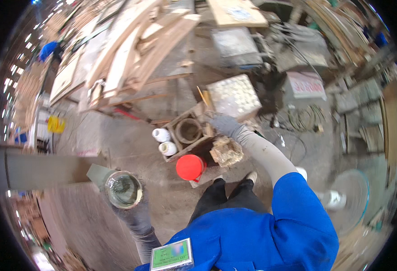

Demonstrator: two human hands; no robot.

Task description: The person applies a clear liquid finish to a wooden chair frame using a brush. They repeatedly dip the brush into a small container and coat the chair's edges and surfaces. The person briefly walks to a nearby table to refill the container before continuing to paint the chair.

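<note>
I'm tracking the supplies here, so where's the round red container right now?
In the head view, the red container is just left of centre, below and right of the two white bottles, left of the rough brown lump.

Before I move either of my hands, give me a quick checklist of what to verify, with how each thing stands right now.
1. Left hand has the round container: ok, it is held out to the left.
2. Container's open top faces up: ok, it faces the camera; exact tilt cannot be judged.
3. Right hand is free: cannot tell, the fingertips are blurred.
4. Brown pot is uncovered: ok, its mouth is open; how full, cannot tell.
5. Red round container is clear of both hands: ok.
6. Two white bottles are clear of both hands: ok.
</note>
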